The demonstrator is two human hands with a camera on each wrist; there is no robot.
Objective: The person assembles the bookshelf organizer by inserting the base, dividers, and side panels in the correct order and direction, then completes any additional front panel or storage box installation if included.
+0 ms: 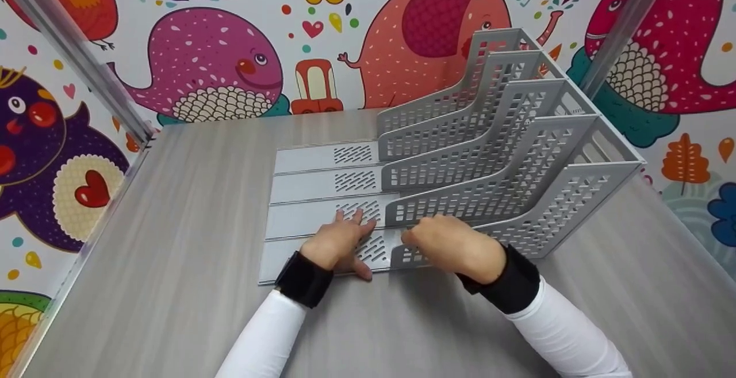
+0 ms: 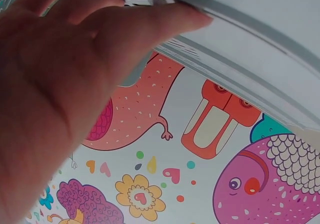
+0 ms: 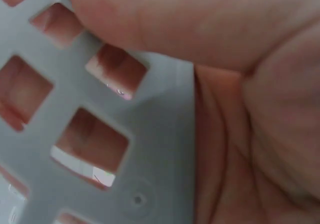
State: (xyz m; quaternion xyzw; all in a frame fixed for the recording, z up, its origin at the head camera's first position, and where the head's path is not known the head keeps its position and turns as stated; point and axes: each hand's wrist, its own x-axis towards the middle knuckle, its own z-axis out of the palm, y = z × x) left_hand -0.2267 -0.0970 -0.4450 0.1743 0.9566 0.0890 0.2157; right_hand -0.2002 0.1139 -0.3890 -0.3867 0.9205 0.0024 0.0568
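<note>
A grey plastic file rack (image 1: 437, 122) with perforated upright dividers stands on the table. Its flat base panel (image 1: 290, 217) extends to the left, with a patch of slanted slots in each strip. My left hand (image 1: 333, 244) rests spread on that base, fingertips over the slots and thumb by the near edge. In the left wrist view, the thumb lies along the panel's rim (image 2: 240, 31). My right hand (image 1: 457, 245) grips the low end of the nearest side panel (image 1: 560, 222). Close up in the right wrist view, the thumb presses this panel's holed face (image 3: 160, 134), with fingers visible through the holes behind it.
The grey wood-grain table (image 1: 190, 222) lies around the rack. Behind it rises a wall (image 1: 322, 38) printed with cartoon animals. Metal posts stand at the left (image 1: 86, 50) and right (image 1: 627, 27). The rack's tall back (image 1: 615, 136) faces right.
</note>
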